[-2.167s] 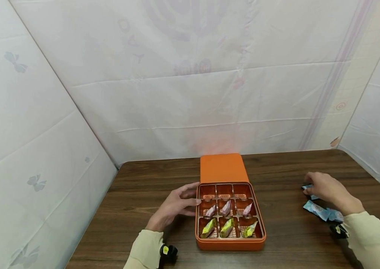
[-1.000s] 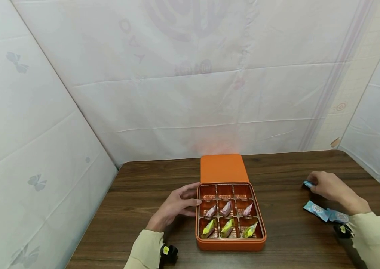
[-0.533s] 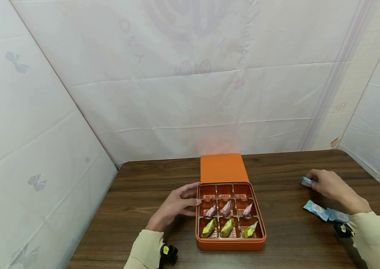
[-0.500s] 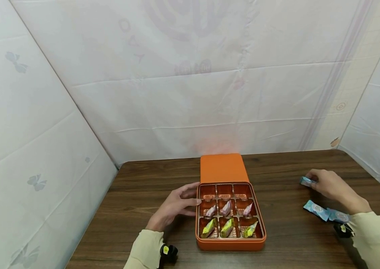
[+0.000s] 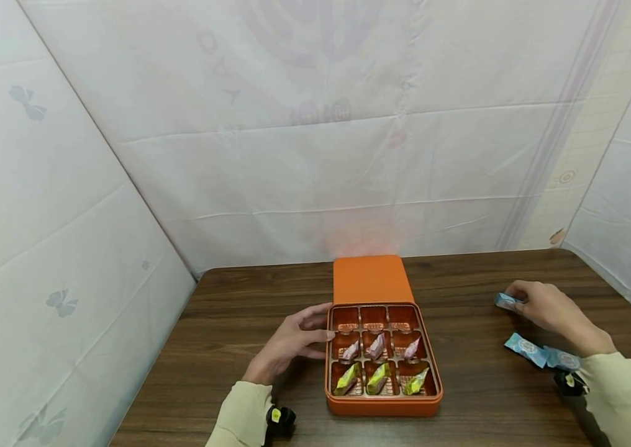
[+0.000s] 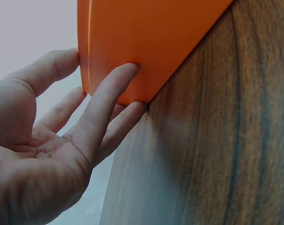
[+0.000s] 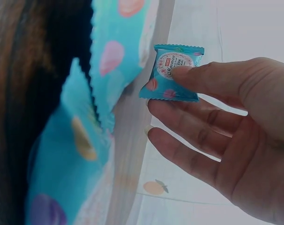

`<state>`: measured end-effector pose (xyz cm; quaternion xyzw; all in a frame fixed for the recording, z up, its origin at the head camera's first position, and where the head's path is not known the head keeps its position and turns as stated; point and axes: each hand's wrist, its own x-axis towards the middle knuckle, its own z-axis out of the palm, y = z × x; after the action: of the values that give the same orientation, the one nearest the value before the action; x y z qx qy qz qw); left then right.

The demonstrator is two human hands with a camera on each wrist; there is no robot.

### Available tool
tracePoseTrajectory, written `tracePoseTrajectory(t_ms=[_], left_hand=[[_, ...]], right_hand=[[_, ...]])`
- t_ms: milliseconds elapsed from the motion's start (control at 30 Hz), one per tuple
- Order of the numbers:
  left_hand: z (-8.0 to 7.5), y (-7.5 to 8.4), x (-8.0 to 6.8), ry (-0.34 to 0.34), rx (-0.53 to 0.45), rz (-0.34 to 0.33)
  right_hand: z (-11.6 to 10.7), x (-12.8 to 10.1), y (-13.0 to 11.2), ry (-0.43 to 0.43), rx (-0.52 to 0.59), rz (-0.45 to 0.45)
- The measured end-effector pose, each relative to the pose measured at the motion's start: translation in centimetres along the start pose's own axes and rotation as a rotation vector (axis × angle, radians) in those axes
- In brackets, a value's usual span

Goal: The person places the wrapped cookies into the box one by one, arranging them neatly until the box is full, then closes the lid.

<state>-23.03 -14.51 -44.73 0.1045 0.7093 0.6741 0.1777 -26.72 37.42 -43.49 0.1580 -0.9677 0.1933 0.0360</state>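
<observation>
An orange box [image 5: 384, 407] with a divided tray stands at the middle of the table. Pink-wrapped candies [image 5: 376, 346] lie in its middle row and yellow-wrapped candies [image 5: 377, 378] in the front row; the back row holds none. My left hand [image 5: 291, 343] rests against the box's left side, its fairly straight fingertips touching the orange wall [image 6: 146, 42] in the left wrist view. At the right, my right hand [image 5: 553, 311] pinches a blue-wrapped candy [image 7: 172, 70] between thumb and fingers. Two more blue-wrapped candies [image 5: 526, 349] lie on the table near that wrist.
The orange lid [image 5: 372, 279] lies behind the box, near the back edge of the dark wooden table [image 5: 237, 310]. White patterned cloth [image 5: 315, 167] hangs behind the table and at both sides. Black wrist cameras [image 5: 280, 420] sit low beside each sleeve.
My right hand has lifted one blue-wrapped candy from beside the other two; the candy has turned in the fingers and shifted slightly left. My left hand has stayed at the box.
</observation>
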Motion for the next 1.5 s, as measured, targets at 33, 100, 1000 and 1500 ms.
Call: tracePoseTrajectory(t_ms=[33, 100, 1000, 1500], left_hand=[[0.0, 0.0, 0.0, 0.000, 0.001, 0.001], [0.0, 0.0, 0.0, 0.002, 0.004, 0.001], [0.0, -0.1, 0.0, 0.009, 0.007, -0.006], [0.1, 0.1, -0.1, 0.010, 0.003, -0.007]], right_hand=[[-0.1, 0.0, -0.1, -0.001, 0.005, -0.001], [-0.1, 0.0, -0.2, 0.002, 0.012, -0.004], [0.1, 1.7, -3.0, 0.085, 0.008, -0.119], [0.6, 2.6, -4.9, 0.092, 0.037, -0.199]])
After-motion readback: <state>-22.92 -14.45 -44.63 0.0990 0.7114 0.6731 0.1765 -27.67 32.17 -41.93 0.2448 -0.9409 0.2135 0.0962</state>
